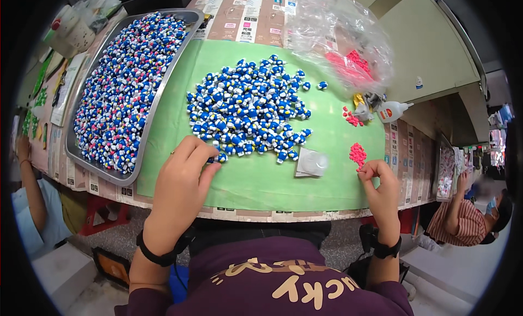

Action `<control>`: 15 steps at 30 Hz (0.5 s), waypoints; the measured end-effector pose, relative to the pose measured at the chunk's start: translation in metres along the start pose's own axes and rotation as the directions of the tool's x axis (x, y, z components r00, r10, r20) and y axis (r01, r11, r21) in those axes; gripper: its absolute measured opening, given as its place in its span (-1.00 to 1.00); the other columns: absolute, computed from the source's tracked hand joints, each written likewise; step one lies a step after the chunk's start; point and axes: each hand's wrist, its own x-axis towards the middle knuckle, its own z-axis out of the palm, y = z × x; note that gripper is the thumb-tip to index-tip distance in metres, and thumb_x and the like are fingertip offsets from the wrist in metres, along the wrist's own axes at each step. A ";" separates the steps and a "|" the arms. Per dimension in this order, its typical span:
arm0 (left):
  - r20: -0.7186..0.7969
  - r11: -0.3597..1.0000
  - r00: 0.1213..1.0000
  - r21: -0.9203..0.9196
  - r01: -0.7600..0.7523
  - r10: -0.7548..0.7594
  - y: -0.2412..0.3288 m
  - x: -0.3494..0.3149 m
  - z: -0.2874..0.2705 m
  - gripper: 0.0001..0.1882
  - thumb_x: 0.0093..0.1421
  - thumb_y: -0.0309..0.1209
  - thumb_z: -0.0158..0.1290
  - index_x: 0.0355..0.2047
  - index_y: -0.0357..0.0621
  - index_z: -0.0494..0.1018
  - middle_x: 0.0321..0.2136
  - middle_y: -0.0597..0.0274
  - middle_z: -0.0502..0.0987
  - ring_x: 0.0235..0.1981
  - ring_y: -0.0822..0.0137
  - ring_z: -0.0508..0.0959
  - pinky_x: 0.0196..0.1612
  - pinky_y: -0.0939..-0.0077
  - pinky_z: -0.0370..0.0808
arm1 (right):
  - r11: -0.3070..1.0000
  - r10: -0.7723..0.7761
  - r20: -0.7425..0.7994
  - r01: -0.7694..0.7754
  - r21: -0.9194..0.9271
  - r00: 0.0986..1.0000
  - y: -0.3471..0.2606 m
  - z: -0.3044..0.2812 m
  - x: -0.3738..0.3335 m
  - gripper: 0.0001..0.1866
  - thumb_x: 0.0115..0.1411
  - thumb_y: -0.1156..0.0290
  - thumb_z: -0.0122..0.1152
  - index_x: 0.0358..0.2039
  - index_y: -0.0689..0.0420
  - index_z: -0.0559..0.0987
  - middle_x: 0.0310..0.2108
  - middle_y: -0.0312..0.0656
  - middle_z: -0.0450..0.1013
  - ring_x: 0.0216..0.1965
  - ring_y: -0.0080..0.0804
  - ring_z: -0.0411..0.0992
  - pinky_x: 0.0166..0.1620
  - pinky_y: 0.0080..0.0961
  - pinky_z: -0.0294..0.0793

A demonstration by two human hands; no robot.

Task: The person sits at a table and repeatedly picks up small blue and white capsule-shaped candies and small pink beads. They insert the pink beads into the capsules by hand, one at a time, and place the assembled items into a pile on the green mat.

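Honestly, there looks to be plenty left on this mat

So the shallow metal tray (103, 173) on the left is loaded with small blue-and-white capsule-shaped pieces, lots showing pink. I'd call those the done ones. The loose heap of blue-and-white pieces with yellow spots (245, 106) sits mid-mat on the pale green sheet (272, 188), no pink that I can spot, so probably all to do. (That's a lot of tiny bits!)

The left hand (182, 171) is at the heap's near edge, thumb and fingers curled around a piece; can't tell if it's actually gripped. The right hand (384, 185) has thumb and forefinger tips drawn together beside the small bright-pink bits (357, 153); too small to say whether one's pinched.
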 end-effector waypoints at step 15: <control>-0.020 0.866 0.998 -0.499 0.039 -0.057 0.024 0.007 -0.011 -0.84 0.07 -0.70 0.17 -0.32 -0.27 0.61 -0.26 0.17 0.48 -0.35 0.44 0.55 -0.36 0.63 0.54 | 0.854 -0.412 -0.008 0.389 0.345 0.911 -0.082 -0.001 0.014 -0.78 0.09 0.75 0.22 -0.45 0.18 0.38 -0.34 -0.12 0.49 -0.37 -0.35 0.47 -0.26 -0.47 0.44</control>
